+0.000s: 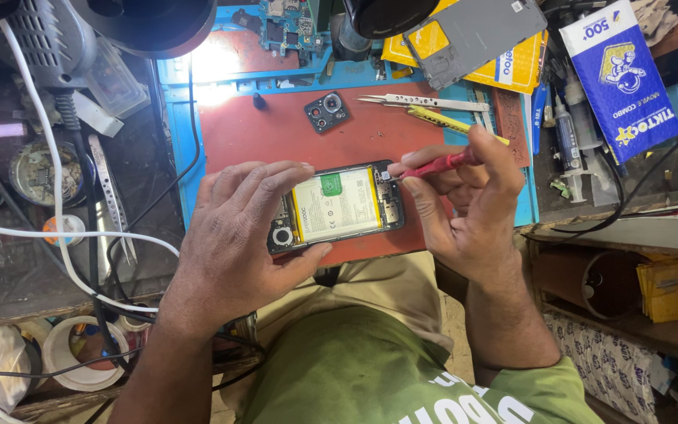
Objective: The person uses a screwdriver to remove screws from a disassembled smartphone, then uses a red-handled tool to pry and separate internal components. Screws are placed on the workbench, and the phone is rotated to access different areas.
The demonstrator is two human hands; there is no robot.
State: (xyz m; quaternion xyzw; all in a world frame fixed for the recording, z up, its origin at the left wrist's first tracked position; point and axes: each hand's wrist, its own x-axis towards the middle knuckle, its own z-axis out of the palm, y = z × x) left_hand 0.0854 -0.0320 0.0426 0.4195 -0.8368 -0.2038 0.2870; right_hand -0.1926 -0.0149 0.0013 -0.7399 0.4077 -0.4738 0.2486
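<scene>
Green-shirted torso and both forearms fill the lower frame, reaching up to a red mat [260, 129] on the counter. Left hand [237, 235] lies palm down, wrist bent, its fingers curled over the top edge of an opened phone [337, 208] and thumb pressed under its lower edge, clamping it flat at the mat's near edge. Right hand [468, 200] is arched, fingers pinched around a red screwdriver [433, 166] whose tip meets the phone's upper right corner. Beyond lie a camera module [326, 111] and metal tweezers [421, 102], well apart from both hands.
</scene>
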